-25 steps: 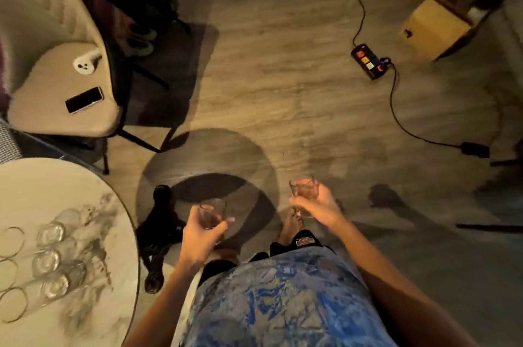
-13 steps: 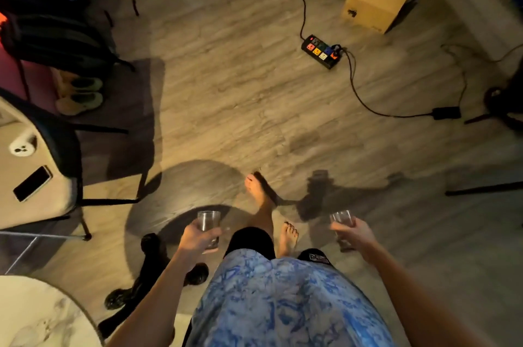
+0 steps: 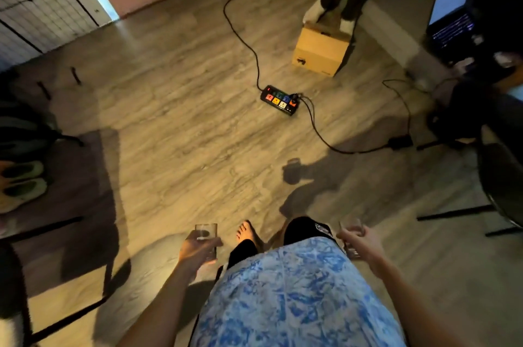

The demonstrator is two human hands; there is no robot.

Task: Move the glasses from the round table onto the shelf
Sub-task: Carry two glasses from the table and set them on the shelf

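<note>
The left hand (image 3: 195,250) and right hand (image 3: 363,244) are each wrapping fingers around a glass (image 3: 206,236), walking barefoot. The cable (image 3: 319,131) and power strip (image 3: 279,100) ahead are risking a trip; the blurred right glass (image 3: 351,242) could slip.

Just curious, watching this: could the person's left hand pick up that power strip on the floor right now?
Probably not: the left hand is wrapped around a glass, and the power strip lies well ahead on the bare floor.
</note>
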